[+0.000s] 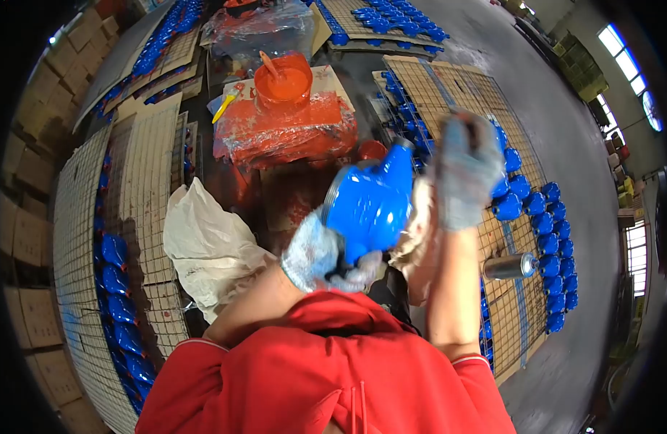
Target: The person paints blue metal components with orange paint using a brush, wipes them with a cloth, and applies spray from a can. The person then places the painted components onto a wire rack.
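Mesh-topped racks flank your grip. To its left runs the longer left rack (80, 210); to its right, the right rack (464, 90) bears blue pieces (553, 242) in close rows along its outer edge, an arrangement that probably saves room. Ahead of the grip stands a red-smeared stand (297, 137), its plastic wrapping presumably there to catch drips. A crumpled white sheet (210, 239) lies just left of your left forearm. The red bucket (279, 105) sits on top of the stand, apparently to keep its contents within reach.

The blue fitting (370, 210) is in the grip itself, in front of your chest: your left hand (315, 249) is closed on its lower left side, fingers curled beneath, likely so that the weight rests low and the upper branch stays uncovered. Your right hand (469, 173), raised to the right of the fitting and apart from it, is blurred; whether it is open or holds anything, you cannot tell. Both gloves presumably guard the skin.

A metal cylinder (508, 266) lies on its side, right of the grip. Beyond the grip, ahead and left, is a yellow-handled brush (225, 108).
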A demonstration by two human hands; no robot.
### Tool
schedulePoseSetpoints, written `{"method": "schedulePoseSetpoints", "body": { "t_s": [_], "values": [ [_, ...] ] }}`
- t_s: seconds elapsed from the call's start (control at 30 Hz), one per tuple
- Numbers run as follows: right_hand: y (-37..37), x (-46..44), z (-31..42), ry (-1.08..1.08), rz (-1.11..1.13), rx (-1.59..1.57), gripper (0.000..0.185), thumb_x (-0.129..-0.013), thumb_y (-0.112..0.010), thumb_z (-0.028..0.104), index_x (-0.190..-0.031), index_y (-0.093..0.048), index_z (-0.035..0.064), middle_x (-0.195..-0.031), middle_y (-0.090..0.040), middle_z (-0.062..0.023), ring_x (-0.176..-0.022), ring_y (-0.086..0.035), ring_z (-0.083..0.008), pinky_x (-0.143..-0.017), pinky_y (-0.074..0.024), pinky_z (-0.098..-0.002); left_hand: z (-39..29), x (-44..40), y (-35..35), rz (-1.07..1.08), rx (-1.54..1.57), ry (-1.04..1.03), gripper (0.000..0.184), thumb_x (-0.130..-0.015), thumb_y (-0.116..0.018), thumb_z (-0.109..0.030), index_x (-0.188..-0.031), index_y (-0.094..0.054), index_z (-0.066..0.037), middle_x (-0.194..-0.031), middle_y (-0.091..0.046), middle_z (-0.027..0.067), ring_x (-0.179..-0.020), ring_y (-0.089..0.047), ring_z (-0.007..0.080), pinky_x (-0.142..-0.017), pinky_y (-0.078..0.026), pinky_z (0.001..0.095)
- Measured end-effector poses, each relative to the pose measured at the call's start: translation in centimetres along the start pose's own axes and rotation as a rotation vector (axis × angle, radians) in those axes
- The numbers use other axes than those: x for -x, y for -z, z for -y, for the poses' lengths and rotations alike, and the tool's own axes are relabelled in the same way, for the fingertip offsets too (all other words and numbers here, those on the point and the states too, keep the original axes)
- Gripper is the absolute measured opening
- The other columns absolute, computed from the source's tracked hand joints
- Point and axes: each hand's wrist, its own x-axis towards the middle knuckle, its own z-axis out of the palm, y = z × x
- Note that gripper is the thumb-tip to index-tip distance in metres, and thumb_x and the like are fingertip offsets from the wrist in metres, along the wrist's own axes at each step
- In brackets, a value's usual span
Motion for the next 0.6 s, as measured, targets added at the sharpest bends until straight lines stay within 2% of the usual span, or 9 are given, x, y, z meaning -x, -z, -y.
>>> {"method": "schedulePoseSetpoints", "body": {
  "t_s": [0.1, 0.17, 0.2, 0.3, 0.43, 0.47, 0.5, 0.57, 0.6],
  "values": [
    [6.4, -0.6, -2.1, -0.38, -0.041, -0.177, 0.02, -0.089, -0.059, 0.012, -0.104, -0.064, -0.0006, -0.097, -0.065, -0.0092, -0.082, -0.064, -0.0151, -0.074, -0.053, -0.0261, -0.1, 0.2, -0.5, 0.012, 0.062, -0.008, 0.069, -0.088, -0.03, -0.065, -0.112, -0.055, -0.005, -0.07, -0.057, 0.018, -0.04, -0.045, 0.0268, -0.03, -0.031, 0.0348],
    [11.6, 0.7, -2.6, -0.466, -0.09, -0.236, 0.024, -0.091, -0.057, 0.013, -0.11, -0.061, -0.0013, -0.1, -0.064, -0.0099, -0.087, -0.063, -0.0161, -0.08, -0.0509, -0.0262, -0.9, 0.2, -0.9, 0.011, 0.053, -0.035, 0.087, -0.082, -0.026, -0.076, -0.122, -0.051, -0.003, -0.065, -0.055, 0.0179, -0.035, -0.037, 0.0242, -0.03, -0.027, 0.033],
    [14.9, 1.6, -3.4, -0.426, -0.053, -0.074, 0.026, -0.093, -0.054, 0.019, -0.109, -0.061, -0.0015, -0.101, -0.062, -0.0086, -0.091, -0.06, -0.0165, -0.082, -0.0478, -0.0263, -1.5, 0.5, -1.5, 0.186, 0.18, 0.026, 0.093, -0.081, -0.025, -0.077, -0.129, -0.045, -0.001, -0.061, -0.052, 0.0163, -0.035, -0.037, 0.024, -0.031, -0.028, 0.033],
    [24.2, 5.1, -5.7, -0.54, -0.078, -0.036, 0.03, -0.092, -0.052, 0.022, -0.108, -0.058, -0.0021, -0.094, -0.059, -0.0069, -0.084, -0.056, -0.0163, -0.076, -0.0464, -0.0295, -2.2, 0.6, -1.4, 0.154, 0.294, 0.039, 0.095, -0.08, -0.025, -0.079, -0.129, -0.046, 0.0, -0.065, -0.053, 0.0181, -0.037, -0.038, 0.0241, -0.032, -0.029, 0.0329],
    [29.8, 9.1, -5.9, -0.192, 0.279, 0.672, 0.026, -0.09, -0.053, 0.02, -0.101, -0.059, -0.0023, -0.082, -0.056, -0.0085, -0.075, -0.056, -0.0215, -0.067, -0.0454, -0.0328, -3.1, 0.6, -1.2, 0.142, 0.299, 0.059, 0.092, -0.08, -0.026, -0.079, -0.12, -0.052, 0.0, -0.069, -0.055, 0.0192, -0.042, -0.044, 0.026, -0.033, -0.032, 0.0344],
    [29.0, 9.3, -5.2, -0.622, 0.206, 0.355, 0.021, -0.09, -0.054, 0.017, -0.095, -0.059, -0.0021, -0.076, -0.057, -0.0076, -0.068, -0.054, -0.0186, -0.059, -0.0428, -0.0307, -3.1, 0.5, -0.8, 0.126, 0.258, 0.02, 0.088, -0.082, -0.027, -0.076, -0.118, -0.053, 0.0, -0.073, -0.057, 0.0207, -0.046, -0.047, 0.028, -0.034, -0.033, 0.0356],
    [28.6, 10.2, -7.0, -0.442, 0.286, 0.41, 0.02, -0.092, -0.053, 0.018, -0.088, -0.061, -0.0003, -0.069, -0.056, -0.0042, -0.061, -0.051, -0.0127, -0.053, -0.0385, -0.0268, -3.3, 0.5, -0.7, 0.113, 0.216, -0.021, 0.084, -0.084, -0.027, -0.073, -0.115, -0.054, 0.0, -0.077, -0.059, 0.0222, -0.05, -0.051, 0.03, -0.035, -0.035, 0.0368],
    [32.2, 14.4, -13.7, -0.8, 0.33, 0.252, 0.019, -0.09, -0.056, 0.019, -0.087, -0.066, 0.0035, -0.068, -0.061, -0.0074, -0.056, -0.053, -0.0186, -0.055, -0.0428, -0.0332, -3.5, 0.9, -0.7, 0.182, 0.132, -0.138, 0.07, -0.09, -0.033, -0.06, -0.114, -0.054, 0.002, -0.085, -0.062, 0.0235, -0.06, -0.058, 0.0346, -0.042, -0.043, 0.0391],
    [29.8, 13.5, -11.6, -0.756, 0.546, 0.779, 0.02, -0.086, -0.061, 0.02, -0.095, -0.068, 0.0038, -0.08, -0.068, -0.0123, -0.065, -0.062, -0.024, -0.063, -0.0483, -0.0358, -3.3, 1.2, 0.1, 0.031, -0.125, -0.253, 0.062, -0.09, -0.037, -0.052, -0.113, -0.054, 0.003, -0.088, -0.063, 0.0231, -0.065, -0.06, 0.0363, -0.046, -0.045, 0.0398]
  ]
}}
